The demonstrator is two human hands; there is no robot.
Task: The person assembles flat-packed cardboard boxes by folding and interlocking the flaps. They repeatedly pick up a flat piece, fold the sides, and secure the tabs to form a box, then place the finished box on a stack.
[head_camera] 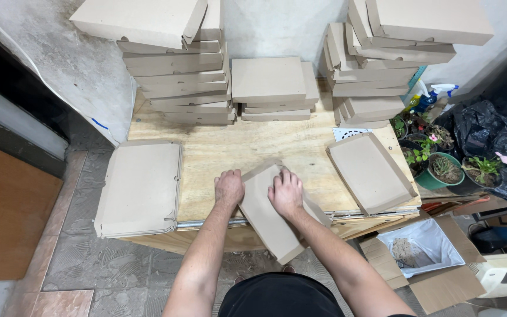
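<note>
A flat cardboard box blank [268,211] is pressed down at the lower centre of the frame, lying on the near edge of the wooden worktop [218,149] and overhanging it toward the person. The left hand [229,186] is laid on the blank's left edge, knuckles curled, fingers bent over a raised flap; no closed grip is made, the card is only pushed. The right hand [286,192] is spread flat on top of the blank, palm down, grip open.

A pile of unfolded blanks [139,188] is seen at the left, hanging off the worktop's corner. A half-formed tray [371,172] is set at the right edge. Three stacks of finished boxes [177,70] are ranged along the back, the tall ones leaning and uneven. Potted plants [441,167] and a spray bottle [432,97] are crowded at the right, and an open carton [423,252] is on the floor below.

Risks, as judged: the blank could slip off the edge, since much of it is unsupported. A crooked fold could result from uneven pressure. The leaning back stacks could be toppled by a knock to the worktop.
</note>
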